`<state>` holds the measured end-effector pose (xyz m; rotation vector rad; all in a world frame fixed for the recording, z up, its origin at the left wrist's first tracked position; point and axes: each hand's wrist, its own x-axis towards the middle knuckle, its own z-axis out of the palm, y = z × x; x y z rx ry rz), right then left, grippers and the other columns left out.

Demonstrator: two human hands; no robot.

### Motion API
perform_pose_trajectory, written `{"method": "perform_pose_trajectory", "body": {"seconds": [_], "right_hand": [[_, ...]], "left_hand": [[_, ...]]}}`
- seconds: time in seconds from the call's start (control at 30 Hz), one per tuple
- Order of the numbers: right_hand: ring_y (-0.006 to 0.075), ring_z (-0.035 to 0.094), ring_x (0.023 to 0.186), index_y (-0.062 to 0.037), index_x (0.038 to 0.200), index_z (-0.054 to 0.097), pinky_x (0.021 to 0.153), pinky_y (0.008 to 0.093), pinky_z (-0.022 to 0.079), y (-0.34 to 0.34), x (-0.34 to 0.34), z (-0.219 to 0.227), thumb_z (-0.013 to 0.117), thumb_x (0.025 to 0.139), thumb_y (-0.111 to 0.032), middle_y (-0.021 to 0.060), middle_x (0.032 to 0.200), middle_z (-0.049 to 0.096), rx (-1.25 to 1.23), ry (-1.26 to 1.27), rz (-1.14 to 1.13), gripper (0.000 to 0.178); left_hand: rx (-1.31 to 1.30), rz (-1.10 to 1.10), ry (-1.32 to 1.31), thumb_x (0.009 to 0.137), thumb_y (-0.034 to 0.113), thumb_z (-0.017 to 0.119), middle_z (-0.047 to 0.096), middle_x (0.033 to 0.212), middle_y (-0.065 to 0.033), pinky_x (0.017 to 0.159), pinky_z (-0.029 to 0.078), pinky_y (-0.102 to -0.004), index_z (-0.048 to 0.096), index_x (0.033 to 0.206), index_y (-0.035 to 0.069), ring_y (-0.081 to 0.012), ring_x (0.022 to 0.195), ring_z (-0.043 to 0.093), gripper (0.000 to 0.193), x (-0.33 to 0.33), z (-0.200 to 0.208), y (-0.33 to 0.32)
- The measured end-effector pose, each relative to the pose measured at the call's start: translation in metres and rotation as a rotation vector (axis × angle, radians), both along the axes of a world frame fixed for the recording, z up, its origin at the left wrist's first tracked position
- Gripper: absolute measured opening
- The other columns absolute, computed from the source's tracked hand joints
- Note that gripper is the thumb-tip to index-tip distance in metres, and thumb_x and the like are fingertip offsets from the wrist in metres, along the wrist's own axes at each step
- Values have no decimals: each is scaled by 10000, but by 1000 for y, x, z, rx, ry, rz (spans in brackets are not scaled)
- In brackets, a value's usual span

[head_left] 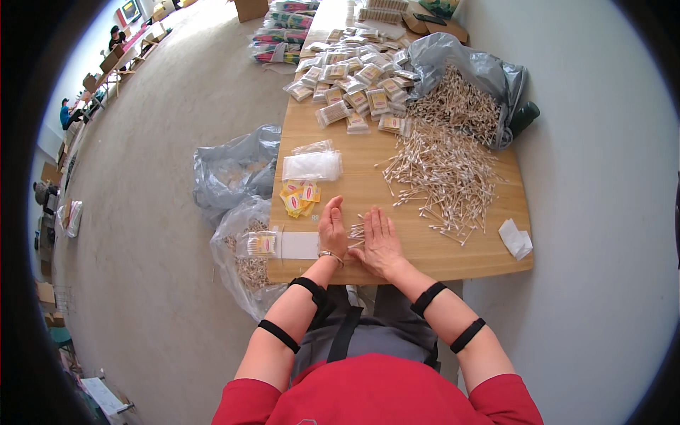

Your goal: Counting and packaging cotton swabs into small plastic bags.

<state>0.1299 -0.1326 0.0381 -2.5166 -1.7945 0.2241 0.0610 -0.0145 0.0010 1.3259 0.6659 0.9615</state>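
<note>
My left hand (332,228) and my right hand (380,239) stand edge-on on the wooden table (425,258), palms facing each other, fingers straight. Between them lies a small bunch of cotton swabs (356,231), pressed in from both sides. A big loose spread of cotton swabs (443,173) covers the table to the right of my right hand. To the left of my left hand sit a filled clear packet (261,244) on a white sheet (299,245), yellow paper labels (299,198) and a stack of empty clear bags (312,166).
Many filled packets (354,85) pile at the far end beside a grey plastic bag (482,71) of swabs. A folded white tissue (516,239) lies at the right edge. Clear bags of swabs (237,244) stand on the floor at left. Other people sit far left.
</note>
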Motion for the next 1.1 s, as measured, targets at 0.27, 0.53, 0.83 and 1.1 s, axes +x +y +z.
{"method": "perform_pose_trajectory", "body": {"seconds": [0.27, 0.53, 0.83, 1.1], "right_hand": [[355, 29, 1409, 82, 1415, 137, 1134, 455, 52, 23, 11, -7, 485, 827, -602, 245, 1500, 79, 73, 65, -188, 967], [283, 84, 1416, 11, 1437, 161, 1135, 458, 33, 9, 7, -6, 451, 846, -600, 173, 1507, 162, 59, -1, 13, 898], [288, 77, 1417, 10, 1442, 141, 1131, 473, 29, 35, 21, -6, 425, 872, -565, 177, 1514, 133, 15, 40, -112, 858], [301, 63, 1417, 29, 1436, 142, 1128, 484, 25, 8, 1, -9, 471, 859, -547, 193, 1510, 126, 111, 19, -113, 879]], "left_hand": [[1, -20, 1, 1008, 260, 360, 536, 1211, -102, 1020, 370, -294, 499, 1215, -13, -173, 1154, 487, 371, 2, -7, 0], [-13, -19, -25, 1007, 273, 361, 530, 1222, -109, 1029, 365, -302, 493, 1220, -18, -184, 1166, 481, 384, 0, -4, 2], [-52, 5, -109, 1003, 257, 374, 539, 1208, -133, 1003, 388, -298, 491, 1217, -37, -195, 1146, 501, 382, 2, 0, 2], [-108, -27, -142, 1007, 313, 343, 503, 1251, -123, 1035, 367, -327, 471, 1238, -26, -204, 1195, 466, 429, 0, -4, 5]]}}
